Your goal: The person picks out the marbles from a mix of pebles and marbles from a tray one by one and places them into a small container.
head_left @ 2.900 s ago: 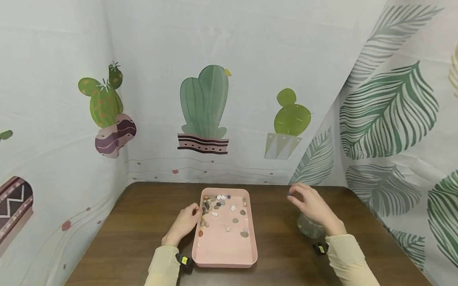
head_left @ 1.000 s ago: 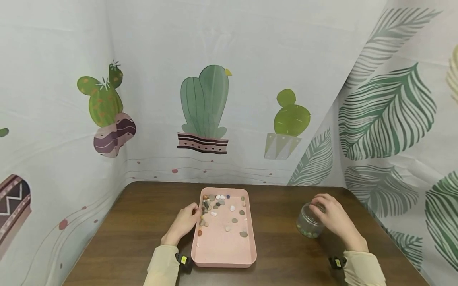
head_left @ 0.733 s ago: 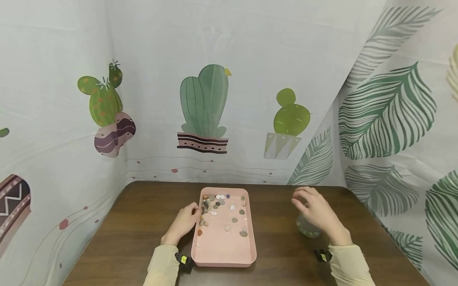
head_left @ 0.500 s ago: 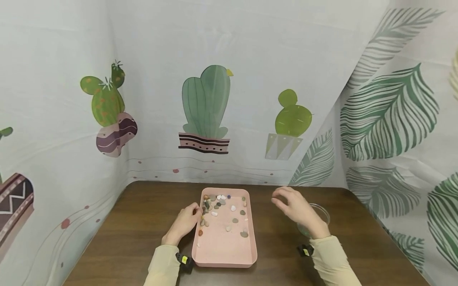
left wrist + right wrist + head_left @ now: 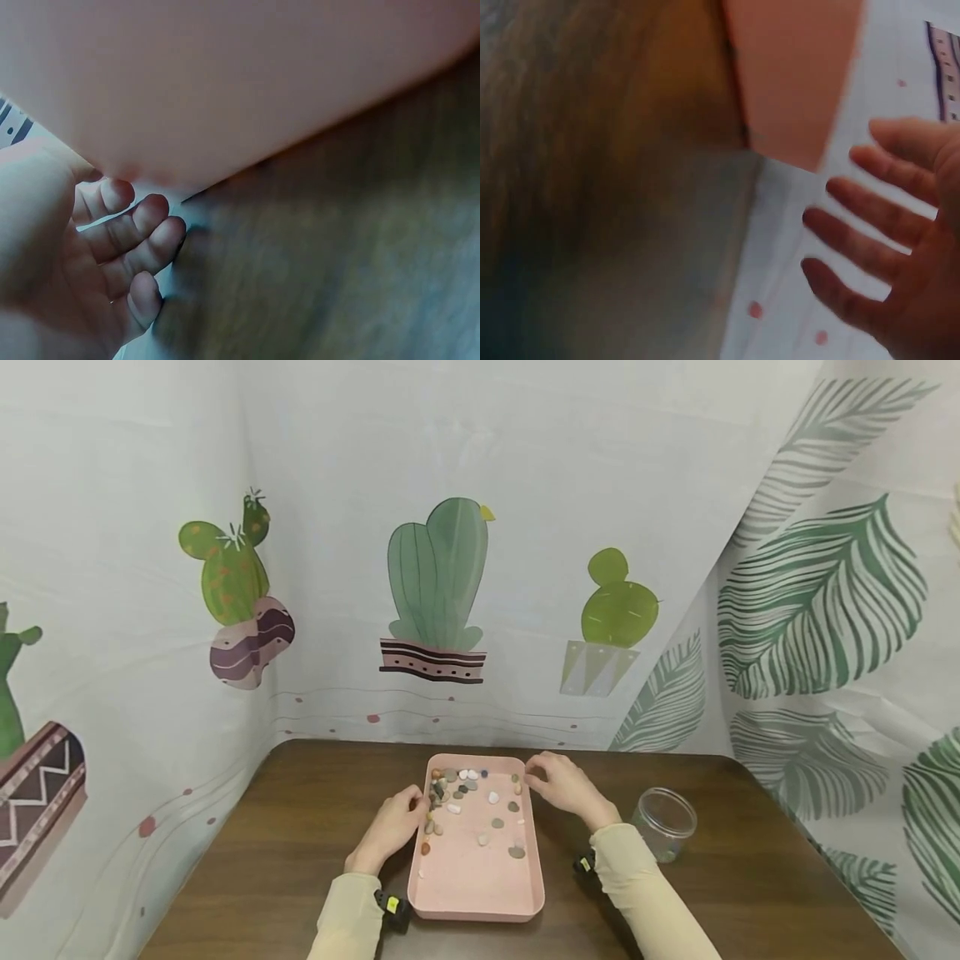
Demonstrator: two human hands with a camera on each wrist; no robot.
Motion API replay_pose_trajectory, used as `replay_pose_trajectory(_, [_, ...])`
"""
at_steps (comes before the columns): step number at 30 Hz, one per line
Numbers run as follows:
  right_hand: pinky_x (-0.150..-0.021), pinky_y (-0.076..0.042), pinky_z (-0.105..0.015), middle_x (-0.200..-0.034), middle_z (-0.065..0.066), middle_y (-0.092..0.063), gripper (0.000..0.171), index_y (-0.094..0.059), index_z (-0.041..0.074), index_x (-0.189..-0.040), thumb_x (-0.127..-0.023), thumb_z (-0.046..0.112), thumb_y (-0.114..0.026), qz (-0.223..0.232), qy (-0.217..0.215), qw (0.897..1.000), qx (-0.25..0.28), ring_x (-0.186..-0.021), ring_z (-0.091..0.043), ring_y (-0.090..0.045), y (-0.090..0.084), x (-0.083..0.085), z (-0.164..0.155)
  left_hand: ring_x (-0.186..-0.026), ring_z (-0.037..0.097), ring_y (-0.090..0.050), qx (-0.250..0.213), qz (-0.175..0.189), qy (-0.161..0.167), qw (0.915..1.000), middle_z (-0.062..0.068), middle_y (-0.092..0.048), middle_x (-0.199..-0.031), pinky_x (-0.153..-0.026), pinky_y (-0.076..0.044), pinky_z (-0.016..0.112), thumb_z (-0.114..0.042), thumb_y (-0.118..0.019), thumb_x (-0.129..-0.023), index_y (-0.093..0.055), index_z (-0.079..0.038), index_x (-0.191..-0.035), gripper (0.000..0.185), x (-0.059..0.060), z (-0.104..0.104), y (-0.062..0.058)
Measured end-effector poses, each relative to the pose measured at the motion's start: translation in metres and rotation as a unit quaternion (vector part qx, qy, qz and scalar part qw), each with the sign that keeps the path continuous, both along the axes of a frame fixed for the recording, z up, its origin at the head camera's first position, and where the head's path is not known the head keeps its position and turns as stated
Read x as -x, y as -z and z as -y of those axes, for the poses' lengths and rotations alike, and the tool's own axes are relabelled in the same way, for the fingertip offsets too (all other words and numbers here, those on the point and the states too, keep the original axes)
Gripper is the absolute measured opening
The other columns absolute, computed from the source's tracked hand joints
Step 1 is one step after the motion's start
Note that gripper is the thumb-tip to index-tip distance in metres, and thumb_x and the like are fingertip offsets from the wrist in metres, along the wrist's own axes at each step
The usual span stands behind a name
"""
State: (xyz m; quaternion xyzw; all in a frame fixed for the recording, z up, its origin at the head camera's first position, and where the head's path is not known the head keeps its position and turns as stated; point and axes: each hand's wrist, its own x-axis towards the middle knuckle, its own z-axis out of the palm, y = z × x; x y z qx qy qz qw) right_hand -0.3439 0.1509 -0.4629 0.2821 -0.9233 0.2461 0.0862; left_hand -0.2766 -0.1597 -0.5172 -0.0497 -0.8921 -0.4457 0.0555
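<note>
A shallow pink tray (image 5: 476,893) on the table holds several pebbles, many of them gathered along its left side. At its left rim is my left hand (image 5: 390,827), gripping the edge with thumb and fingers; the left wrist view shows the fingers (image 5: 131,232) curled against the outside of the tray wall. My right hand (image 5: 567,787) hovers by the upper right rim, and its fingers (image 5: 870,244) are spread with nothing between them in the right wrist view. Near the fingertips lie a green pebble (image 5: 515,778) and a tan pebble (image 5: 517,789).
A clear round jar (image 5: 664,822) without a lid stands on the brown table (image 5: 720,893) to the right, behind my right forearm, with some small stones at its bottom. A printed curtain (image 5: 525,610) hangs behind the table's far edge.
From over the jar, my right hand has travelled left to the tray's right rim, leaving the jar uncovered. A small blue thing in its fingertips earlier is gone. My left hand stays put.
</note>
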Motion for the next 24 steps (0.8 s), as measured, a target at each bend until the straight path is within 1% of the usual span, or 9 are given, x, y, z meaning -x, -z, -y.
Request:
replay_pose_trajectory(3, [-0.07,-0.05,-0.042,-0.094,0.002,-0.064,0.009,-0.07,0.013,-0.097,-0.091,0.018,-0.069,0.018,0.028,0.999,-0.022,-0.081,-0.017,-0.059,0.007,0.005,0.008,-0.059,0.013,-0.046,0.0,0.0,-0.001,1.0,-0.002,-0.048,-0.065,-0.051,-0.033,0.029,-0.019,-0.054,-0.1,-0.055,-0.013,-0.084,0.017,-0.001,-0.001,0.001])
replay_pose_trajectory(7, [-0.061,-0.045,-0.038,-0.09,0.003,-0.061,0.008,-0.069,0.013,-0.097,-0.091,0.019,-0.068,0.039,0.022,0.999,-0.027,-0.071,-0.015,-0.052,0.014,0.011,0.016,-0.059,0.013,-0.046,-0.001,0.008,-0.006,0.9999,-0.002,-0.049,-0.066,-0.051,-0.033,0.028,-0.02,-0.054,-0.1,-0.055,-0.013,-0.084,0.017,-0.001,0.0,-0.001])
replay_pose_trajectory(10, [-0.06,-0.045,-0.038,-0.086,0.004,-0.06,0.01,-0.068,0.013,-0.099,-0.092,0.019,-0.067,0.047,0.025,0.998,-0.033,-0.068,-0.014,-0.052,0.02,0.016,0.019,-0.059,0.014,-0.047,0.002,0.009,-0.007,0.9999,-0.002,-0.049,-0.065,-0.052,-0.034,0.029,-0.02,-0.054,-0.1,-0.055,-0.014,-0.084,0.017,-0.001,0.0,0.0])
replay_pose_trajectory(14, [-0.062,-0.046,-0.042,-0.08,0.007,-0.061,0.01,-0.068,0.014,-0.099,-0.091,0.019,-0.068,0.057,0.042,0.996,-0.054,-0.067,-0.013,-0.054,0.023,0.021,0.025,-0.058,0.014,-0.046,0.0,0.01,-0.008,0.9999,-0.002,-0.048,-0.065,-0.051,-0.033,0.029,-0.019,-0.053,-0.1,-0.055,-0.014,-0.083,0.018,-0.001,0.0,0.001])
replay_pose_trajectory(17, [-0.064,-0.047,-0.043,-0.078,0.007,-0.061,0.008,-0.068,0.015,-0.096,-0.089,0.018,-0.068,0.049,0.051,0.995,-0.075,-0.067,-0.014,-0.055,0.022,0.024,0.029,-0.057,0.013,-0.046,0.0,0.008,-0.009,0.9999,-0.002,-0.048,-0.064,-0.05,-0.032,0.028,-0.02,-0.053,-0.1,-0.054,-0.014,-0.083,0.018,-0.002,0.001,0.002])
replay_pose_trajectory(20, [-0.062,-0.047,-0.044,-0.078,0.005,-0.06,0.006,-0.067,0.013,-0.093,-0.087,0.016,-0.067,0.027,0.059,0.993,-0.102,-0.067,-0.016,-0.054,0.019,0.025,0.032,-0.057,0.013,-0.045,0.0,0.008,-0.005,1.0,-0.003,-0.049,-0.065,-0.05,-0.032,0.027,-0.021,-0.053,-0.1,-0.054,-0.014,-0.083,0.018,0.0,0.0,0.002])
replay_pose_trajectory(22, [-0.061,-0.047,-0.043,-0.076,0.003,-0.059,0.002,-0.066,0.013,-0.089,-0.088,0.015,-0.066,0.016,0.061,0.99,-0.123,-0.066,-0.017,-0.054,0.018,0.025,0.034,-0.057,0.013,-0.045,-0.003,0.006,0.0,1.0,-0.002,-0.049,-0.065,-0.049,-0.032,0.028,-0.021,-0.052,-0.101,-0.054,-0.014,-0.084,0.018,0.0,0.0,0.001])
replay_pose_trajectory(24, [-0.059,-0.045,-0.043,-0.073,0.003,-0.057,0.004,-0.065,0.013,-0.085,-0.089,0.014,-0.066,0.015,0.058,0.989,-0.138,-0.064,-0.017,-0.053,0.016,0.025,0.036,-0.056,0.013,-0.045,-0.006,0.009,0.0,0.9999,-0.002,-0.049,-0.065,-0.05,-0.032,0.028,-0.021,-0.052,-0.101,-0.054,-0.014,-0.083,0.019,0.0,0.0,0.001])
